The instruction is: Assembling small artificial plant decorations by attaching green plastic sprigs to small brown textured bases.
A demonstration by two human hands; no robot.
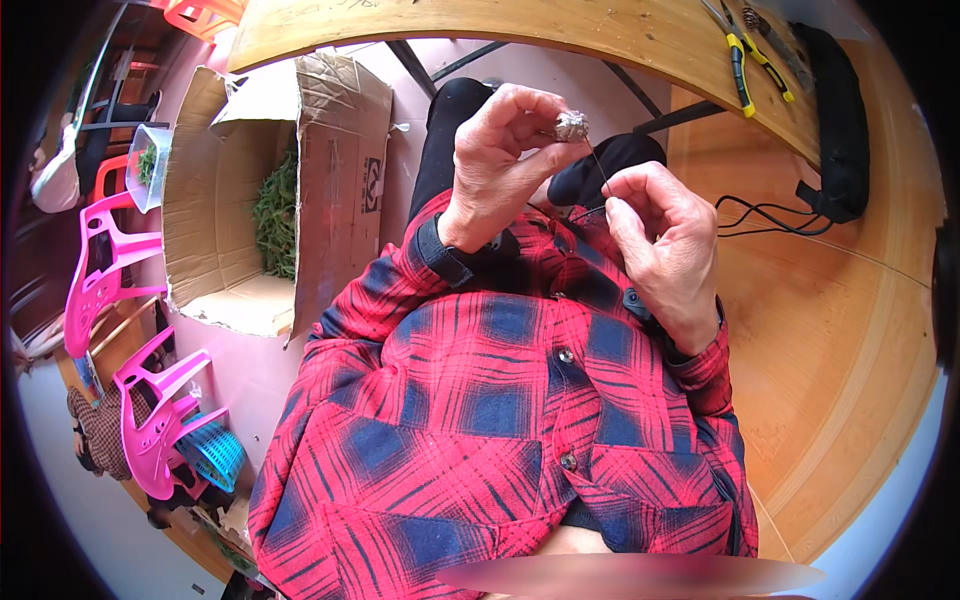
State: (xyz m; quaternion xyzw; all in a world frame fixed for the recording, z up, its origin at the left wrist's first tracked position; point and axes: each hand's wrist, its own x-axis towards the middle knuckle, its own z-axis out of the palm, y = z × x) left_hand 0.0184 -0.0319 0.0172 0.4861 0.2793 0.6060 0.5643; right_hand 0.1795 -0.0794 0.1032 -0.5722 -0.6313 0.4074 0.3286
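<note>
My left hand (510,150) is raised over my lap. Its thumb and fingers pinch a small, rough, silvery-grey lump (572,126), whose kind I cannot make out. From beneath the lump a thin dark wire (599,167) runs down to my right hand (662,245). That hand grips the wire's lower part between thumb and forefinger, with the other fingers curled in. Both hands are in front of my red and navy checked shirt.
A wooden table (450,22) stands ahead, with yellow-and-black pliers (741,72) and a black case (838,120) at its right. An open cardboard box (340,180) holding green sprigs (275,215) sits left. Pink chairs (110,245) and a blue basket (213,452) are further left.
</note>
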